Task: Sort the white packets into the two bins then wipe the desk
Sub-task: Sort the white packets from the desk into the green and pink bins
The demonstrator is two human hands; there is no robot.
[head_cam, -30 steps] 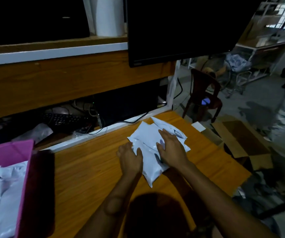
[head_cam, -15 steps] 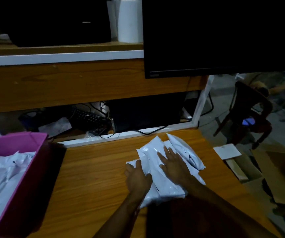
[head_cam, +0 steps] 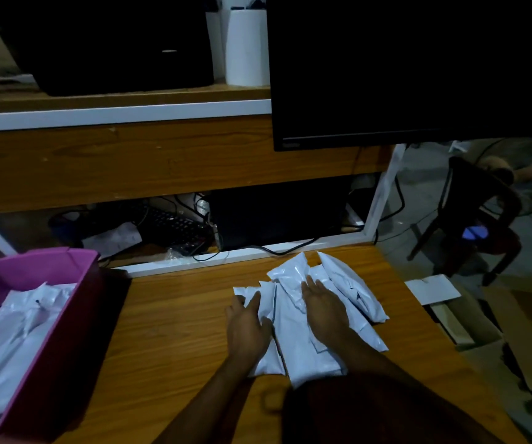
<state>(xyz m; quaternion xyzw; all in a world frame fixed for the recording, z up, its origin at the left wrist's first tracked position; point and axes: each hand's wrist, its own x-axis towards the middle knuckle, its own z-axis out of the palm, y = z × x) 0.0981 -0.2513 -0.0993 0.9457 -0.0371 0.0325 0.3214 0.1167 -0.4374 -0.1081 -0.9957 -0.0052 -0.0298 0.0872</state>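
Observation:
A pile of several white packets (head_cam: 300, 344) lies on the wooden desk (head_cam: 175, 331) right of centre. My left hand (head_cam: 247, 328) rests flat on the pile's left edge, fingers spread over a small packet. My right hand (head_cam: 324, 310) lies palm down on the pile's middle, fingers pointing away from me. Neither hand has a packet lifted. A pink bin (head_cam: 66, 267) stands at the desk's left and holds several white packets (head_cam: 18, 334). Only one bin is in view.
A dark monitor (head_cam: 412, 68) hangs over the back right. Behind the desk, a lower shelf holds a keyboard (head_cam: 175, 225), cables and a black box (head_cam: 277, 216). A white roll (head_cam: 247, 46) stands on the upper shelf. Chair (head_cam: 479, 216) and cardboard (head_cam: 514, 331) are on the floor at right.
The view has swung left and down, bringing more of the pink bin in. Both hands have opened flat and spread over the pile, the left one sliding to its left edge.

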